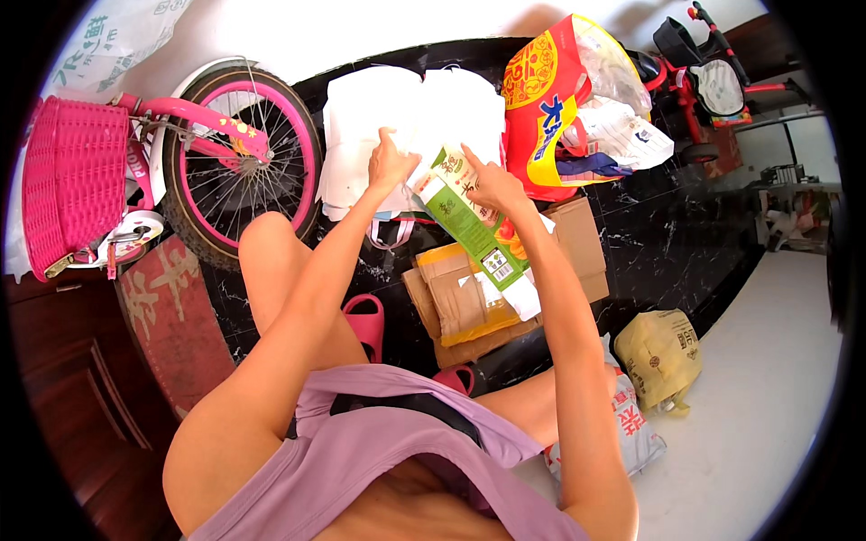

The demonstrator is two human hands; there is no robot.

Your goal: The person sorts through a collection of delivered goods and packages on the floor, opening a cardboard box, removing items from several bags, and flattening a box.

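A green and cream printed cardboard carton (467,226) slants before me, its white flap pointing toward my knees. My right hand (497,186) grips its upper right side, index finger stretched along the far end. My left hand (391,166) is at the carton's upper left corner, thumb near the edge; whether it pinches the carton is hard to tell. Behind both hands lies a white bag or cloth-like stack (372,101) with a pinkish strap. Beneath the carton, flattened brown cardboard boxes (467,304) with yellow tape rest on the floor.
A pink bicycle wheel (243,155) and pink basket (74,182) stand left. A red and yellow shopping bag (541,122) holds plastic bags at right. A yellowish bag (659,358) and a white bag (639,426) lie lower right. Pink slippers (365,324) are near my feet.
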